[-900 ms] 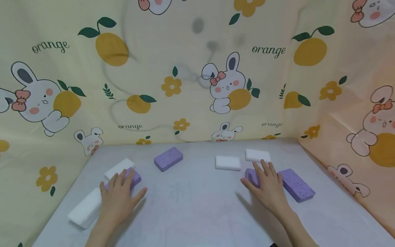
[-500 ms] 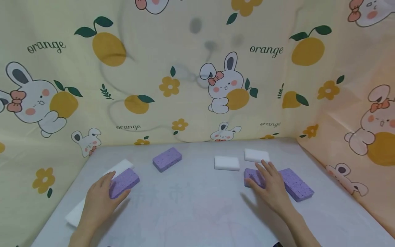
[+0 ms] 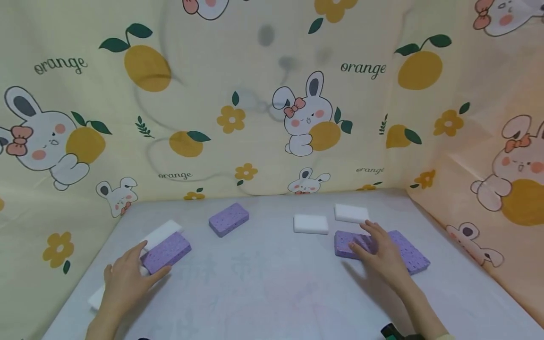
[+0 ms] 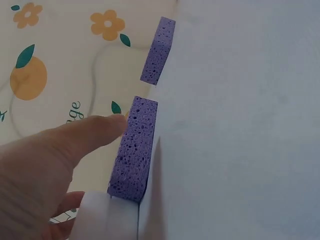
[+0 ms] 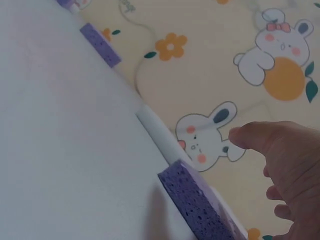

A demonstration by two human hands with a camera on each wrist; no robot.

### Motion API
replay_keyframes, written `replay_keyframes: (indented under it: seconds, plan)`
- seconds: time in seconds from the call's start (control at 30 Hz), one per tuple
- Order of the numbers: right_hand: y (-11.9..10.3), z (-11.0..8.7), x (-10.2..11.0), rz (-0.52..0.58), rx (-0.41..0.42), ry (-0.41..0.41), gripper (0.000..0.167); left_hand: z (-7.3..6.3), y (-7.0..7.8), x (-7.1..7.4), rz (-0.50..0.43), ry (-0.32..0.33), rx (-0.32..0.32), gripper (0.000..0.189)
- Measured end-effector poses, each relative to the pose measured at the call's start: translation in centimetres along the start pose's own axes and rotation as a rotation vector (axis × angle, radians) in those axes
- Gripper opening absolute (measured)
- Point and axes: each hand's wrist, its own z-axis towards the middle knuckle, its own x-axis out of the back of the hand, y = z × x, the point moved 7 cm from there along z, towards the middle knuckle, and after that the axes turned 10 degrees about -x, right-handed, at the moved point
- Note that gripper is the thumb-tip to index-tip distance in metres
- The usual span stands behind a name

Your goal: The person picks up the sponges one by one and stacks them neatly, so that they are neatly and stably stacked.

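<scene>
My left hand [image 3: 123, 283] hovers over a thick white block [image 3: 97, 298] at the near left, covering most of it. Its fingers are spread, with the index fingertip and thumb near the near end of a purple sponge [image 3: 166, 252]. A white block [image 3: 161, 233] lies just behind that sponge. In the left wrist view, the thumb overlaps the edge of the porous sponge [image 4: 134, 150]. My right hand [image 3: 386, 259] is held over two purple sponges, one crosswise [image 3: 346, 244] and one slanting [image 3: 410, 252], its thumb and fingers apart, grasping nothing. Its fingers partly hide both.
Another purple sponge [image 3: 228, 219] lies at the back, left of centre. Two thin white blocks [image 3: 310, 224] sit at the back right. A patterned cloth [image 3: 238, 71] walls in the pale table [image 3: 263, 293] at the back and sides.
My left hand has drawn back toward the near left, off the purple sponge and over the thick white block. The right hand has shifted slightly right, uncovering more of the crosswise sponge.
</scene>
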Motion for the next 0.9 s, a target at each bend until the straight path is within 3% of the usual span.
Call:
replay_keyframes:
  seconds: [0.47, 0.73, 0.9]
  plan:
    - [-0.1, 0.0, 0.3, -0.002, -0.003, 0.014, 0.075, -0.3, -0.5, -0.5, 0.004, -0.018, 0.026, 0.084]
    - [-0.2, 0.0, 0.2, -0.008, 0.002, 0.017, 0.075, -0.2, -1.0, -1.1, 0.039, -0.102, 0.076, 0.083]
    - [-0.1, -0.1, 0.3, -0.004, 0.009, 0.023, 0.075, 0.0, -0.9, -1.1, 0.023, -0.077, 0.076, 0.087]
